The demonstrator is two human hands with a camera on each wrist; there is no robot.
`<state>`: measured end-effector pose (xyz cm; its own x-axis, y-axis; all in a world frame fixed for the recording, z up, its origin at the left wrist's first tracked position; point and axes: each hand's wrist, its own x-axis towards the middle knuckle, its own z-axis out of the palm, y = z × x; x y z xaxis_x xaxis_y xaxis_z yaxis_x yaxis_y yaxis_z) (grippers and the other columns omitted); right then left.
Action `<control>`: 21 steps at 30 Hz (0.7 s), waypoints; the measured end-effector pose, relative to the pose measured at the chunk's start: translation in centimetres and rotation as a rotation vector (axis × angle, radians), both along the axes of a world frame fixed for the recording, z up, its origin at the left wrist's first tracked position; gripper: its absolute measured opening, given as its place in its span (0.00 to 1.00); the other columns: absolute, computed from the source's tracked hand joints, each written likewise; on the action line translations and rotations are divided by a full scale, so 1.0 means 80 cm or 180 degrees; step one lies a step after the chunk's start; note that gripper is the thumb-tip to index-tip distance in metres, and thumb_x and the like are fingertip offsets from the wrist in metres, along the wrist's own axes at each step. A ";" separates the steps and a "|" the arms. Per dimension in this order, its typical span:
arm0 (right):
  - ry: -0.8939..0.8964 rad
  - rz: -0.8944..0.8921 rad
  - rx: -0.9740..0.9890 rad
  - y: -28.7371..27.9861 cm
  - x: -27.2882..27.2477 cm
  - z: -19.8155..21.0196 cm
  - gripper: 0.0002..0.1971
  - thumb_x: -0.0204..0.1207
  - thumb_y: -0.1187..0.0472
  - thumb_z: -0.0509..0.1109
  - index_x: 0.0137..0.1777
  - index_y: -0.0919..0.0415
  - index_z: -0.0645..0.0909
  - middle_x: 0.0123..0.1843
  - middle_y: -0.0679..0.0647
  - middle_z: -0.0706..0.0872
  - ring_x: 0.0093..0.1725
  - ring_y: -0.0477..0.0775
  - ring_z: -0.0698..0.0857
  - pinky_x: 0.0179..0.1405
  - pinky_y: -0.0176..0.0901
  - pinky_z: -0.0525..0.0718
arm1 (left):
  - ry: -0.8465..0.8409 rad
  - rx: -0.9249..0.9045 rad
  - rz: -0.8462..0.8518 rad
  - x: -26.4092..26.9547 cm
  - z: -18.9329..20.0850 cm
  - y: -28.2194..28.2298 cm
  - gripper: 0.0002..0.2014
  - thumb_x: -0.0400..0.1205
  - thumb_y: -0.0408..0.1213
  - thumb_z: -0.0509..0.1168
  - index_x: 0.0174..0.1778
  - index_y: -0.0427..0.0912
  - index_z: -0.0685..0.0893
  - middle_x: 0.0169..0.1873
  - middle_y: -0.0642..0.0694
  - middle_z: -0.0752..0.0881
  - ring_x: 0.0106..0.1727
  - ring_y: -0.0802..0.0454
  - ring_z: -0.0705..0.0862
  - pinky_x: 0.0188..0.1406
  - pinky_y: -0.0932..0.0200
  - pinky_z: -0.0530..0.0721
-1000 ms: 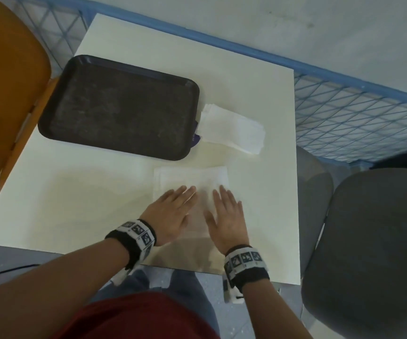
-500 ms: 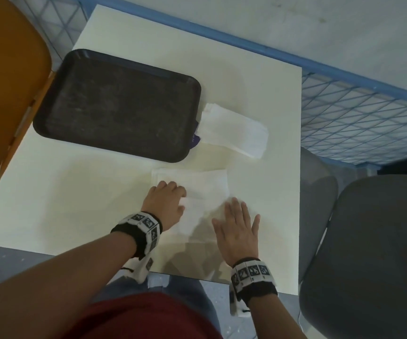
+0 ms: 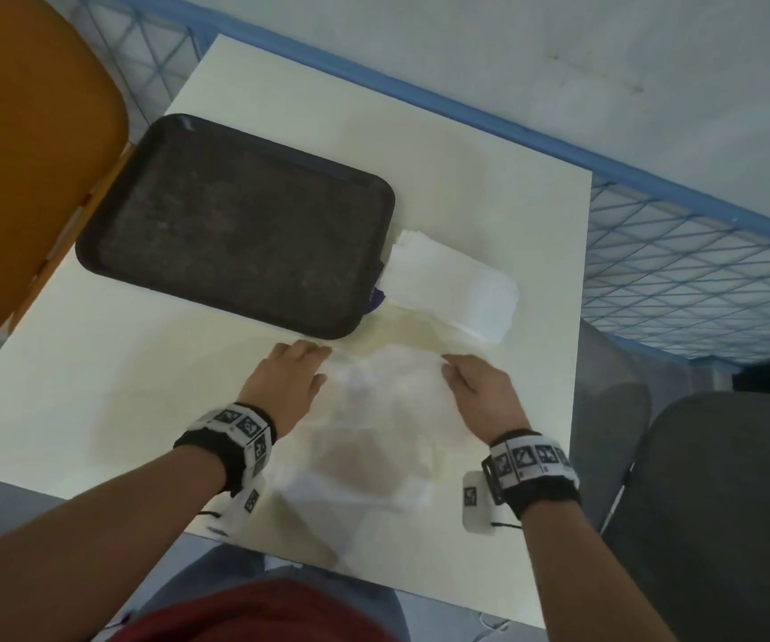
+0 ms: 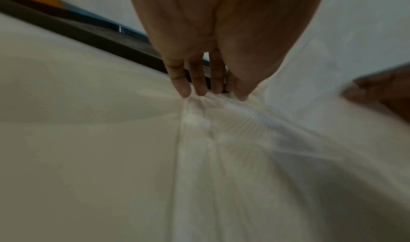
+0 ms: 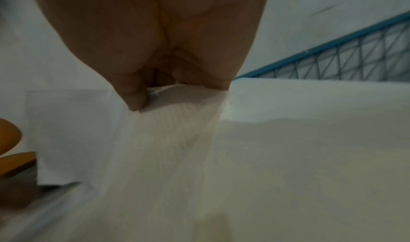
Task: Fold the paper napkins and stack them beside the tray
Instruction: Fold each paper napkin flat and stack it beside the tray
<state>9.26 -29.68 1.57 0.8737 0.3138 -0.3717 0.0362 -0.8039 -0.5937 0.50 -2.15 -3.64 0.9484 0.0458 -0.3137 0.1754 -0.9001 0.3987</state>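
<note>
Both hands, left hand [image 3: 287, 379] and right hand [image 3: 480, 389], pinch the napkin [image 3: 388, 410]; only wrist views show fingertips [image 4: 200, 92] clamped.

Black wristbands [image 3: 230, 449] with tag markers

The left hand [image 4: 221, 35] reaches down to a white napkin [image 4: 233, 149] on the pale counter [image 4: 77, 132], fingertips [image 4: 185, 89] and thumb gathering its far edge into small creases. Just beyond the fingers runs the dark tray [image 4: 88, 35] rim. Right of the napkin, a blurred second hand [image 4: 381, 89] shows.
</note>
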 end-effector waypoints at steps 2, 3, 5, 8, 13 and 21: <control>-0.0058 -0.0076 -0.0048 -0.005 0.048 0.007 0.13 0.86 0.53 0.68 0.66 0.51 0.87 0.66 0.51 0.89 0.68 0.54 0.85 0.65 0.36 0.75 | 0.0021 0.0272 -0.0132 0.003 -0.001 0.000 0.22 0.86 0.43 0.61 0.78 0.49 0.72 0.70 0.47 0.77 0.66 0.44 0.75 0.64 0.48 0.80; -0.0058 -0.0072 -0.0133 -0.005 0.072 0.011 0.12 0.84 0.51 0.69 0.64 0.48 0.88 0.65 0.49 0.89 0.66 0.53 0.85 0.61 0.35 0.74 | 0.0019 0.0329 -0.0150 0.004 0.000 -0.002 0.22 0.85 0.43 0.62 0.77 0.50 0.74 0.68 0.47 0.78 0.65 0.45 0.76 0.63 0.49 0.81; -0.0034 -0.0068 -0.0250 -0.001 0.118 0.017 0.12 0.83 0.49 0.70 0.62 0.48 0.88 0.63 0.49 0.90 0.64 0.53 0.85 0.57 0.38 0.74 | -0.0040 0.0386 -0.0120 0.006 0.001 -0.003 0.19 0.85 0.44 0.64 0.73 0.52 0.77 0.64 0.49 0.79 0.63 0.46 0.76 0.63 0.50 0.79; -0.0023 -0.0142 -0.0236 0.008 0.171 0.019 0.14 0.82 0.48 0.72 0.63 0.52 0.88 0.65 0.52 0.90 0.66 0.56 0.85 0.61 0.40 0.75 | -0.0026 0.0357 -0.0023 0.009 0.005 -0.004 0.13 0.84 0.45 0.65 0.64 0.54 0.83 0.61 0.52 0.80 0.61 0.49 0.76 0.62 0.53 0.78; -0.0397 0.0048 -0.0616 0.026 0.222 -0.003 0.16 0.81 0.44 0.70 0.65 0.45 0.86 0.66 0.48 0.89 0.67 0.56 0.85 0.67 0.45 0.75 | 0.0047 0.0343 -0.0046 0.020 0.013 0.000 0.05 0.80 0.48 0.68 0.50 0.56 0.83 0.57 0.55 0.78 0.58 0.52 0.75 0.60 0.57 0.79; -0.1402 -0.0036 -0.0086 0.024 0.165 0.001 0.10 0.81 0.49 0.73 0.59 0.49 0.88 0.64 0.46 0.87 0.64 0.50 0.84 0.69 0.52 0.78 | -0.0124 -0.0705 0.0112 0.016 0.043 0.011 0.07 0.82 0.45 0.66 0.52 0.57 0.74 0.44 0.54 0.84 0.44 0.54 0.84 0.46 0.54 0.85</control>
<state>22.43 -27.76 1.65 0.9539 0.2987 0.0292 0.2724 -0.8206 -0.5024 1.78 -1.23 -0.16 0.9591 0.0131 -0.2828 0.1856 -0.7835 0.5930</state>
